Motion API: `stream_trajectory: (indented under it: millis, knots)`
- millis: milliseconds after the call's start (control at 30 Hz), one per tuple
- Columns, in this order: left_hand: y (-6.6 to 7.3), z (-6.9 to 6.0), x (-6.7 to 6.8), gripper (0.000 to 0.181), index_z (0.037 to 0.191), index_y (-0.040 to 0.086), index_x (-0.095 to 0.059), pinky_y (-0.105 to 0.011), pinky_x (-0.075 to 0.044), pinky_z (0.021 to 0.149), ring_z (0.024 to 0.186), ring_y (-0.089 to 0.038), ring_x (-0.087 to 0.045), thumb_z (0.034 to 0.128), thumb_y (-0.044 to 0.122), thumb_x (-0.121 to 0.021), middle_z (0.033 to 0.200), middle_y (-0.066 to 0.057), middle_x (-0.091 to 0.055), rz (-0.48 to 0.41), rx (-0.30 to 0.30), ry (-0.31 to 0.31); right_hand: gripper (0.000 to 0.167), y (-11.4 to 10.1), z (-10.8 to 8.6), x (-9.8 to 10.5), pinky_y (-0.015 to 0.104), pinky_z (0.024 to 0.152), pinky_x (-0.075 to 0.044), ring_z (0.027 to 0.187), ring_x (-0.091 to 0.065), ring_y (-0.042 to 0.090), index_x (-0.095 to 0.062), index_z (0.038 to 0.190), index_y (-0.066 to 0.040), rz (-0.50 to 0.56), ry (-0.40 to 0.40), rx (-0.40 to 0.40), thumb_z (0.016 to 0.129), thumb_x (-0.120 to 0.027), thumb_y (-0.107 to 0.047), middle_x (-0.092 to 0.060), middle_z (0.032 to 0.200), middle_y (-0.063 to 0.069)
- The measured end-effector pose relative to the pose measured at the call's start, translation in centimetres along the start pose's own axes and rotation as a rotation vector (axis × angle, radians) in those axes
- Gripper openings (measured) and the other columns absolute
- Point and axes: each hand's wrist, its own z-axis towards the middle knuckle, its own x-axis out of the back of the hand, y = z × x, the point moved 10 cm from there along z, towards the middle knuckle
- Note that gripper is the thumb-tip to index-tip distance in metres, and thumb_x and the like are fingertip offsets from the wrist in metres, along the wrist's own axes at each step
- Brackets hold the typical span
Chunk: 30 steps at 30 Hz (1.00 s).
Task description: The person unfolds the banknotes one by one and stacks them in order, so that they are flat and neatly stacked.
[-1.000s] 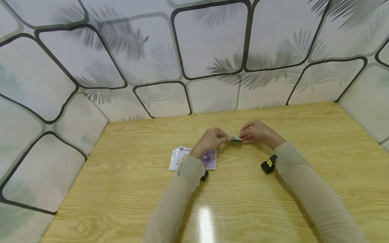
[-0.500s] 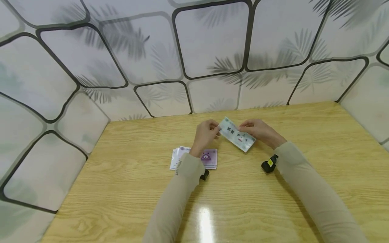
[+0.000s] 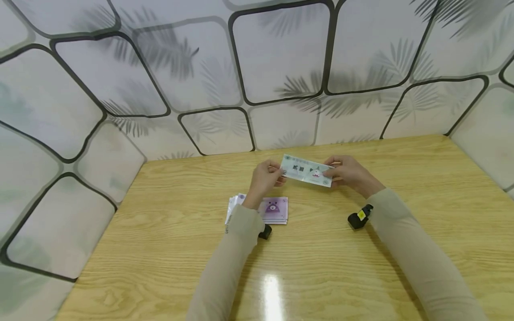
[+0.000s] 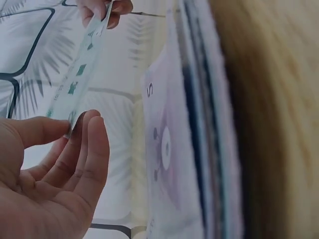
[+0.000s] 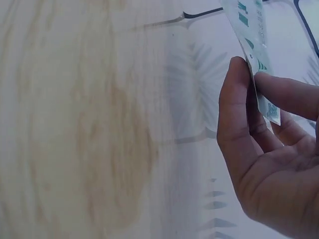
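A pale green play banknote (image 3: 304,169) with dark characters and a small cartoon figure is stretched between both hands above the table. My left hand (image 3: 265,179) pinches its left end between thumb and fingers, as the left wrist view shows with the note (image 4: 79,74) seen nearly edge-on. The right end is pinched by my right hand (image 3: 348,174); in the right wrist view the thumb and fingers press the note (image 5: 256,55) from both faces. Below the left wrist lies a stack of purple and white play banknotes (image 3: 275,209), partly hidden by that arm.
The wooden table (image 3: 160,249) reaches back to a wall (image 3: 281,53) patterned with leaves and dark-edged tiles. A black wrist camera (image 3: 358,217) hangs at the right cuff, another (image 3: 266,232) at the left cuff. Light glares on the front of the table.
The green banknote was a narrow folded piece between the fingertips; it is now opened out flat, its printed face showing. The left hand has shifted slightly left, drawing the note more level.
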Motion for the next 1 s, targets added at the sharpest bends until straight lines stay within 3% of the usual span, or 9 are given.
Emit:
stream_trajectory:
  millis: [200,433,700,800,933,1000]
  knots:
    - [0.4,-0.3,0.7,0.023,0.118,-0.004,-0.069,-0.03,-0.062,0.072,0.078,-0.025,-0.07,0.0961,-0.001,-0.065,0.102,-0.019,-0.072,0.052,-0.03,-0.007,0.033,-0.1,0.0,-0.3,0.032,0.07,-0.058,0.083,-0.066,0.015,-0.048,0.133,0.008,-0.013,-0.042,0.012,0.103,-0.055,-0.002,-0.064,0.107,0.008]
    - [-0.3,-0.6,1.3,0.024,0.121,-0.002,-0.067,-0.033,-0.063,0.068,0.071,-0.018,-0.065,0.0974,-0.001,-0.063,0.1,-0.015,-0.069,-0.05,-0.004,-0.029,0.04,-0.2,-0.3,-0.1,0.029,0.069,-0.058,0.075,-0.057,0.011,-0.046,0.137,0.009,0.026,-0.02,0.018,0.102,-0.059,-0.004,-0.051,0.111,0.01]
    - [-1.1,-1.2,2.0,0.025,0.124,-0.001,-0.066,-0.031,-0.062,0.063,0.069,-0.017,-0.061,0.0996,0.0,-0.061,0.097,-0.011,-0.065,-0.127,0.04,-0.051,0.047,-0.1,-0.2,-0.4,0.028,0.072,-0.06,0.077,-0.057,0.012,-0.039,0.145,0.012,0.064,-0.047,0.037,0.103,-0.055,-0.001,-0.044,0.115,0.013]
    - [-1.2,-1.3,2.4,0.026,0.124,-0.002,-0.066,-0.031,-0.062,0.064,0.069,-0.016,-0.061,0.0987,-0.003,-0.061,0.096,-0.011,-0.065,-0.131,0.04,-0.047,0.038,-0.2,-0.2,-0.4,0.029,0.073,-0.061,0.076,-0.06,0.013,-0.046,0.138,0.009,0.095,-0.041,0.043,0.103,-0.055,0.0,-0.047,0.113,0.012]
    - [-1.2,-1.3,3.0,0.026,0.123,-0.002,-0.067,-0.032,-0.062,0.064,0.069,-0.015,-0.062,0.0978,-0.004,-0.062,0.098,-0.012,-0.066,-0.12,0.038,-0.033,0.013,-0.3,-0.4,-0.3,0.032,0.074,-0.062,0.074,-0.064,0.016,-0.059,0.115,-0.001,0.155,-0.02,0.053,0.101,-0.058,0.001,-0.056,0.098,0.007]
    - [-1.3,-1.4,3.2,0.026,0.122,-0.002,-0.067,-0.032,-0.063,0.065,0.069,-0.016,-0.062,0.0973,-0.005,-0.062,0.099,-0.013,-0.067,-0.12,0.04,-0.029,0.009,-0.4,-0.4,-0.4,0.033,0.075,-0.062,0.074,-0.065,0.016,-0.061,0.107,-0.005,0.179,-0.02,0.057,0.101,-0.059,0.002,-0.058,0.094,0.006]
